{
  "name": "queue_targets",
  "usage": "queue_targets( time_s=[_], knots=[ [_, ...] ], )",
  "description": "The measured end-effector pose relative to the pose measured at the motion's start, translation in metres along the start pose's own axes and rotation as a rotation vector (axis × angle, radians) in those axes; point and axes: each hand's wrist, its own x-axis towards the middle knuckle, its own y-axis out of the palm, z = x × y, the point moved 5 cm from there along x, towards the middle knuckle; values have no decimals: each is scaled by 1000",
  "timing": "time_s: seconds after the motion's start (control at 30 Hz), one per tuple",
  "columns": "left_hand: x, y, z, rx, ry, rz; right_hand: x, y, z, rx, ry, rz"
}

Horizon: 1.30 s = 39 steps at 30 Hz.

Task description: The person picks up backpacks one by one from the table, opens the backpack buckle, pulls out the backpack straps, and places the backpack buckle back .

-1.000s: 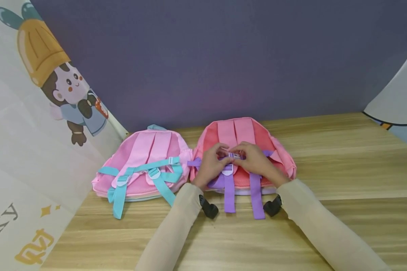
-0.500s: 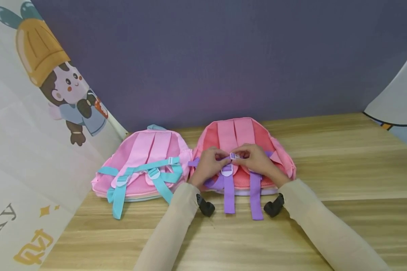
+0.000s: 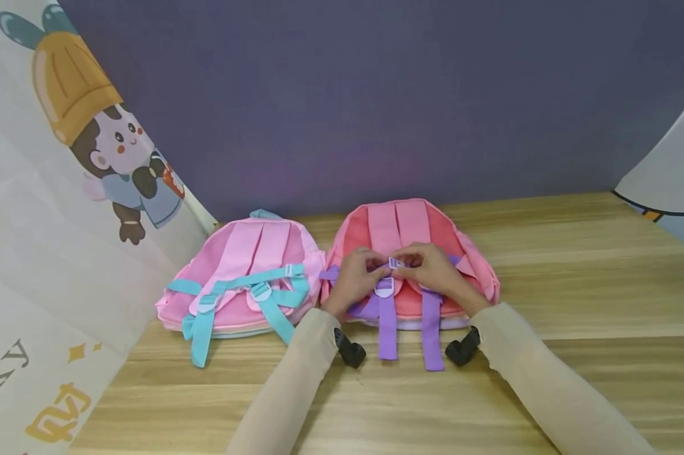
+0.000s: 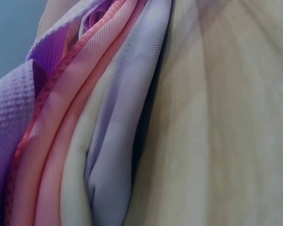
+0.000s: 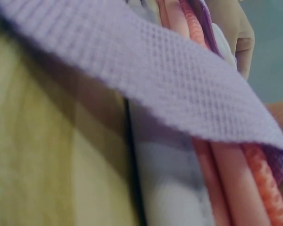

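Observation:
A coral-pink backpack (image 3: 382, 226) lies on its front on the wooden table, shoulder straps up. Over its middle, a small white plastic buckle (image 3: 395, 262) sits between my two hands. My right hand (image 3: 435, 270) pinches this buckle from the right. Just left of it, my left hand (image 3: 354, 278) pinches the purple strap that runs to the buckle, fingertips close to the other hand's. Two purple strap ends (image 3: 387, 328) hang toward the table's front. Strap webbing (image 5: 146, 70) crosses the right wrist view, and the left wrist view shows mainly the backpack's edge (image 4: 85, 108).
A light pink backpack (image 3: 245, 253) with turquoise straps (image 3: 202, 338) lies against the coral one on the left. Behind both stands a dark grey-blue panel (image 3: 376, 101). A printed white sheet (image 3: 46, 253) borders the wooden table (image 3: 404, 411) on the left.
The white buckle and the right fingertips have shifted slightly right, and the fingers have closed in around it. Both hands stay over the coral-pink backpack.

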Motion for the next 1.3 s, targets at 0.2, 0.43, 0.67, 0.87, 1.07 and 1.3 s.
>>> queue_targets(
  time_s=[0.2, 0.43, 0.67, 0.87, 1.07, 1.3],
  knots=[
    [-1, -1, 2, -32, -6, 73, -2, 1, -2, -1, -3, -3],
    [-1, -2, 0, -34, 5, 88, -3, 0, -2, -5, -1, -3],
    [0, 4, 0, 19, 12, 64, -3, 1, -4, -14, 7, 4],
    [3, 4, -5, 31, 18, 45, -2, -2, -3, -15, 35, -5],
    [4, 1, -7, 8, 9, 56, 0, -4, -1, -4, 43, -14],
    [0, -3, -3, 4, 9, 121, -1, 0, -2, 5, 46, -13]
  ],
)
